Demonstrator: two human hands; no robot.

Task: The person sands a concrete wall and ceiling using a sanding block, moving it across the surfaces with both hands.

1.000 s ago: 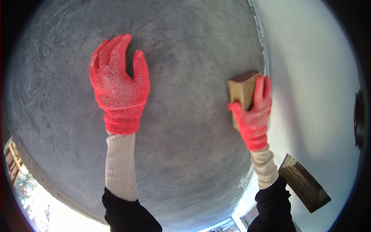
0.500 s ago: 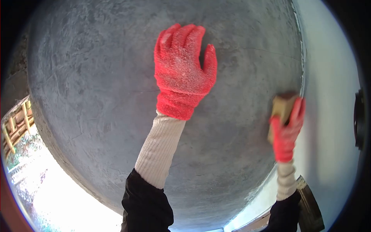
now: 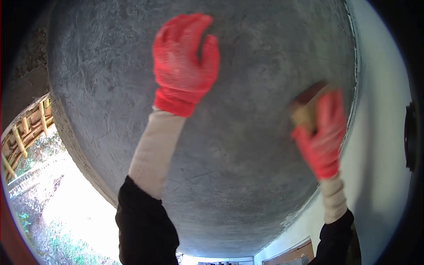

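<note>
My left hand (image 3: 185,66), in a red coated glove, is open with fingers stretched out over the grey plastered surface (image 3: 247,176). Nothing shows in it. Over at the right, my right hand (image 3: 324,137), gloved in red too, grips a tan block (image 3: 304,112) with a dark brown side, thumb on one side and fingers on the other. The block overlaps the grey surface near its right edge and is smeared by motion. Pale knitted cuffs and black sleeves cover both forearms.
A white wall (image 3: 384,132) borders the grey surface on the right, along a rough pale seam. Past its rough left edge are a bamboo lattice (image 3: 26,132) and bright ground outdoors. A brown frame (image 3: 289,254) shows at the bottom; a dark round object (image 3: 410,137) sits far right.
The view has shifted slightly. My left hand has moved left and up in view. My right hand, still gripping the block, has swung the block leftward and up, away from the wall seam.
</note>
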